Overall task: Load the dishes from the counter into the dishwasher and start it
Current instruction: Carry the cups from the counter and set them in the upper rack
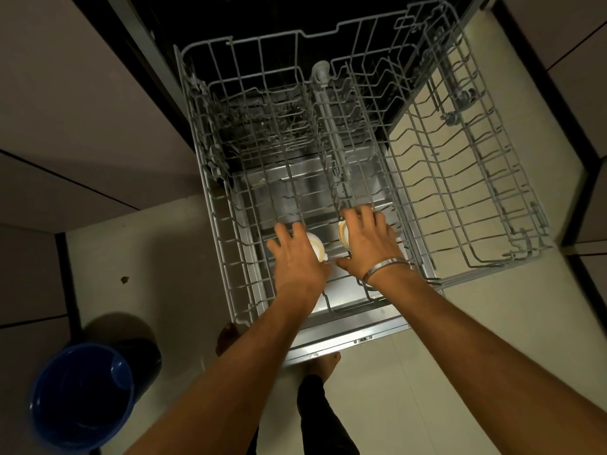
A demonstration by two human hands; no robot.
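1. Nearest: two bare forearms reach forward and down from the bottom edge. A blue bucket (pixel 82 394) stands on the floor at lower left. Bare feet show just below the open door (pixel 348 336) of the dishwasher.
2. Left hand (pixel 297 254): fingers curved over a white cup (pixel 318 247), gripping it from above. Only the cup's right side shows past the fingers; it looks tipped on its side, but that is unsure.
3. Right hand (pixel 368 239): fingers spread and curled over a second cup (pixel 343 234), white with an orange-tan rim band. A metal bangle (pixel 386 266) sits on this wrist.
4. Both cups lie at the near end of the rack (pixel 223 257), over its wire floor. Contact with the wires is hidden under the hands.
5. Key relation: each cup is directly under its own hand, and the two cups sit just beside each other, left cup slightly nearer. Judgement: the step in hand is seating both cups among the wires; release calls for each cup to sit steady first, or it may roll.
6. Farther: the rest of the rack shows only bare wire, with a pale spray hub (pixel 320 72) at its middle. A second rack (pixel 476 178) stands to the right over the floor.
7. Farthest: the dark tub opening.
8. No brand, label or writing can be read.
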